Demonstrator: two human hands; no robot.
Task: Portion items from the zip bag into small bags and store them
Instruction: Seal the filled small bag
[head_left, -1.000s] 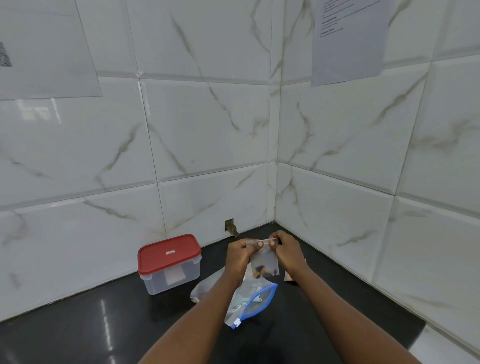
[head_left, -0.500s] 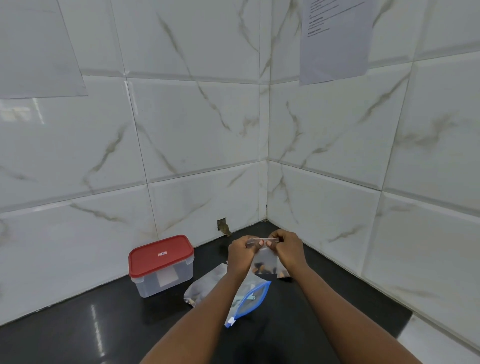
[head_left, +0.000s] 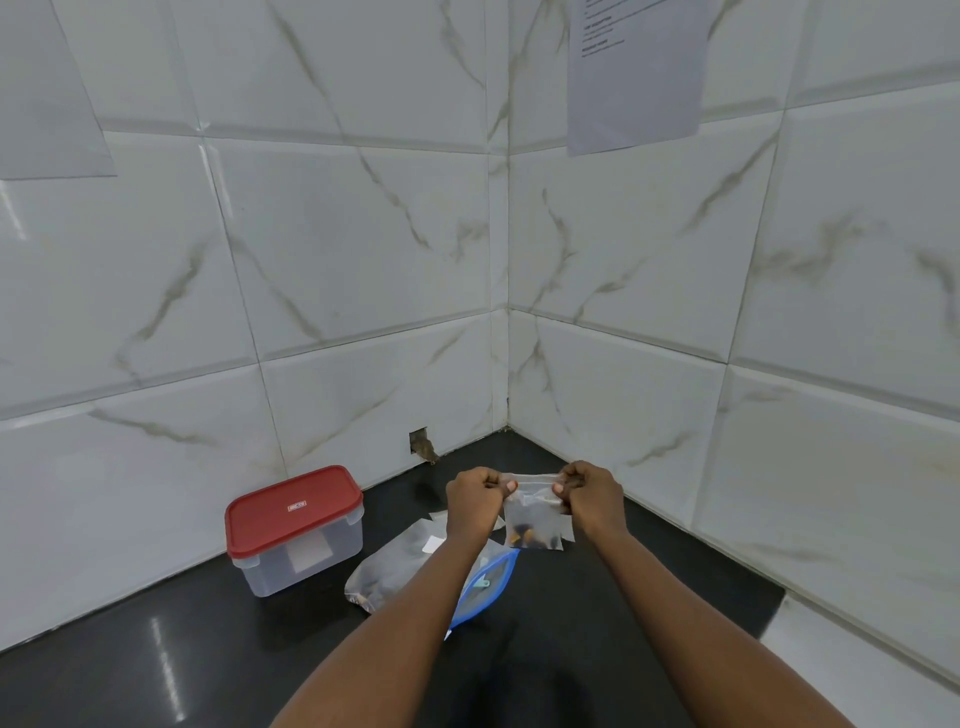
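While both hands pinch the top strip of the small bag (head_left: 535, 512), left hand (head_left: 475, 499) and right hand (head_left: 589, 496) clamped on opposite corners above the black counter (head_left: 156, 649), an unevenly pressed seal could leave a gap and spill the dark pieces inside. Below lies the zip bag (head_left: 485, 584), blue-edged, and the red-lidded container (head_left: 293, 530) stands well left.

Home kitchen corner — marble-look wall tiles (head_left: 363, 234), glossy black countertop (head_left: 156, 649), red-lidded plastic food container (head_left: 296, 530)
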